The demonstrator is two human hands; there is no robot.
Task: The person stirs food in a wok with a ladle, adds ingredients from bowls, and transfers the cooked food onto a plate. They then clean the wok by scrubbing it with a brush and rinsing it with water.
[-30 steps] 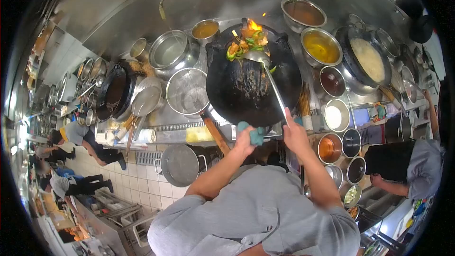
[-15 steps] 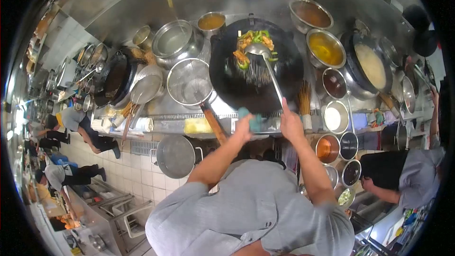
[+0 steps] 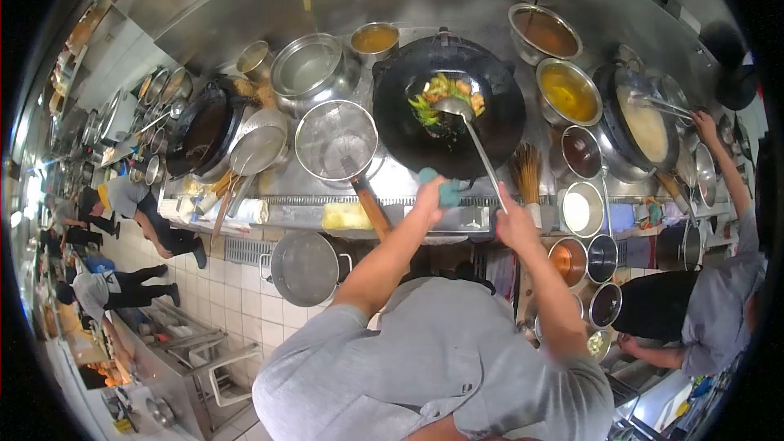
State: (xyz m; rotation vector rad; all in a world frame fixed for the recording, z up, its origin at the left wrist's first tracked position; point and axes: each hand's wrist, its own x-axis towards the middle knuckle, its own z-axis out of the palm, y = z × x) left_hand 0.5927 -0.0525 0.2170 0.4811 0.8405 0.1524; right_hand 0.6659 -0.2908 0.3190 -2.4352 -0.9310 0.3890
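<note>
Left hand (image 3: 429, 198): closed around a green cloth (image 3: 451, 193) at the wok's near edge; whether it also grips a handle underneath cannot be told.
Right hand (image 3: 516, 225): wrapped around the end of a long metal ladle (image 3: 483, 152), forefinger along the shaft.
Ladle: slants over the near rim, its bowl down in the food and covering part of it.
Wok (image 3: 449, 155): directly ahead on the steel range, broad, black inside.
Food (image 3: 431, 100): green pieces and orange-brown chunks, glossy, heaped toward the far half.
Left of the wok: a round mesh strainer (image 3: 335, 135) just beside it, its wooden handle (image 3: 372, 209) jutting past the counter edge near the left forearm; beyond, a large steel pot (image 3: 299, 98).
Right of the wok: a bristle brush (image 3: 527, 167) close to the rim, then bowls of yellow liquid (image 3: 569, 91), dark red sauce (image 3: 581, 152) and something white (image 3: 581, 207).
Farther right: a co-worker's hand (image 3: 705, 124) with a long utensil over a second wok of pale liquid (image 3: 648, 126).
</note>
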